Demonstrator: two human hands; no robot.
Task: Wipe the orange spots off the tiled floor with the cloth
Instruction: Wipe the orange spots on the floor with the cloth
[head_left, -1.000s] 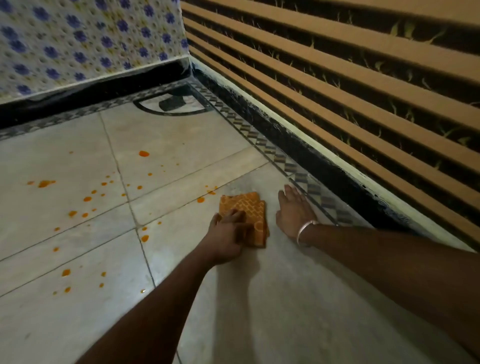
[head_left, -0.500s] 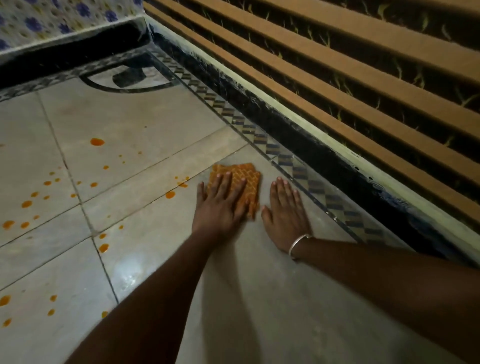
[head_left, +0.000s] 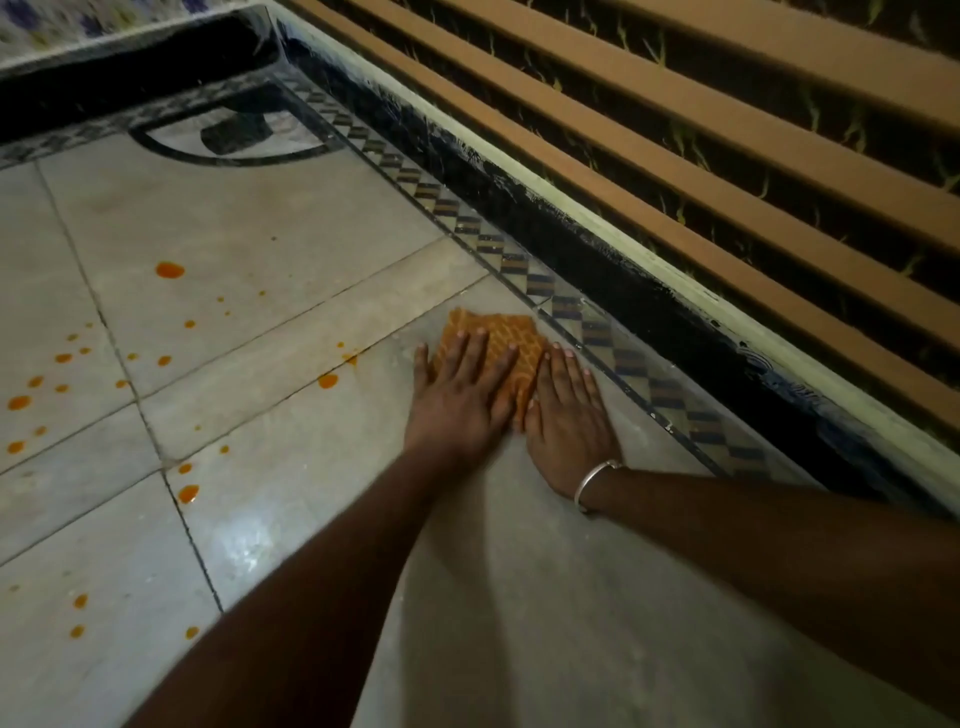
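An orange waffle-weave cloth (head_left: 511, 332) lies flat on the pale tiled floor (head_left: 270, 244), close to the patterned border strip. My left hand (head_left: 460, 395) presses down on the cloth with straight, spread fingers. My right hand (head_left: 569, 415), with a silver bangle at the wrist, lies flat beside it, its fingertips at the cloth's right edge. Several orange spots dot the tiles to the left; the nearest spot (head_left: 327, 381) is just left of my left hand, and a larger spot (head_left: 170, 270) sits further back.
A patterned border strip (head_left: 597, 332) and a black skirting (head_left: 649, 296) run along the right, below a wall of brown slats (head_left: 727, 171). A dark arc motif (head_left: 234, 135) marks the far corner. More orange spots spread over the left tiles (head_left: 21, 402).
My left hand went from gripping the bunched cloth to lying flat on it. My right hand closed in against the cloth's right edge. The view has shifted closer and leftward.
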